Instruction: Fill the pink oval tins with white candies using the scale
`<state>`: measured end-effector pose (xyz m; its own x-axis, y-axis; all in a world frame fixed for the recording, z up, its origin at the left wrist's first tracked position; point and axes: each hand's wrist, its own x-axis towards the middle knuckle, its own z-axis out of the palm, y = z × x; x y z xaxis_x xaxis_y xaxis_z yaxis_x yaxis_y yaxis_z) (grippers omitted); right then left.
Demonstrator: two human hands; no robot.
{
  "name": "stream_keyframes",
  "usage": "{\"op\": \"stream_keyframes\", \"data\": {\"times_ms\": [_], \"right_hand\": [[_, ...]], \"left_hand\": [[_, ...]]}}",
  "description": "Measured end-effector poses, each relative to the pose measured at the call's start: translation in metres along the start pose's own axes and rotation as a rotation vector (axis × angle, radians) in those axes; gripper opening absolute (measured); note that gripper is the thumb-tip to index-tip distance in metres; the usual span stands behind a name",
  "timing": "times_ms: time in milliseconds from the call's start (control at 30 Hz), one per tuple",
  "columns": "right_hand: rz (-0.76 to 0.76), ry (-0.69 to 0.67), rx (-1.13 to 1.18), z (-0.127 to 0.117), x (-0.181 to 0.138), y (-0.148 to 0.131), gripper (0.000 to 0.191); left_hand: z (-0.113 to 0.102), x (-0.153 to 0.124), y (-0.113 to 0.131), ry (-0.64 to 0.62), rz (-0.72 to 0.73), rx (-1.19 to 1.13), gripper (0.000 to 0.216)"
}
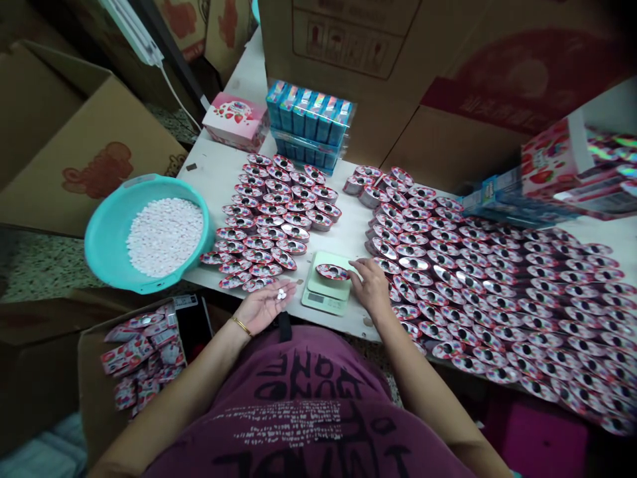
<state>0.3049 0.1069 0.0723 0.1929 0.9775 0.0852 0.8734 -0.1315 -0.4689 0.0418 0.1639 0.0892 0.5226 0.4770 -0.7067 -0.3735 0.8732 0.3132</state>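
Note:
My left hand [263,307] lies palm up at the table's front edge, with a few small white candies [281,294] resting on its fingers. To its right is a pale green digital scale [323,304]. On the scale stands one small oval-topped candy pack [332,271], red and white with a dark hole in its top. My right hand [371,287] is at the scale's right side, fingers apart, their tips by the pack's right end. Whether they touch the pack I cannot tell.
A turquoise basin [97,245] of white candies stands left. Packs stand in rows left [271,209] and right [497,299] of the scale. Blue boxes [311,116], a pink box [236,123] and a large carton [348,86] are behind. A carton of packs [132,355] sits lower left.

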Motion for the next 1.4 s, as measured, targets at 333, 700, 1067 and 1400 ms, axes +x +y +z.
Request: {"op": "stream_keyframes", "data": {"times_ms": [333, 700, 1067, 1400], "right_hand": [[-0.160, -0.235, -0.033, 0.017, 0.009, -0.010, 0.054], [0.559, -0.321, 1.267, 0.026, 0.015, -0.025, 0.045], [0.931, -0.213, 1.700, 0.037, 0.011, -0.051, 0.037], [0.097, -0.331, 0.432, -0.020, 0.010, -0.054, 0.033]], "left_hand": [[0.005, 0.006, 0.000, 0.073, -0.029, -0.007, 0.027], [0.049, 0.029, -0.013, 0.156, 0.122, 0.523, 0.030], [0.036, 0.031, -0.020, 0.057, 0.018, 0.321, 0.028], [0.034, 0.038, -0.021, -0.068, 0.100, 0.213, 0.028]]}}
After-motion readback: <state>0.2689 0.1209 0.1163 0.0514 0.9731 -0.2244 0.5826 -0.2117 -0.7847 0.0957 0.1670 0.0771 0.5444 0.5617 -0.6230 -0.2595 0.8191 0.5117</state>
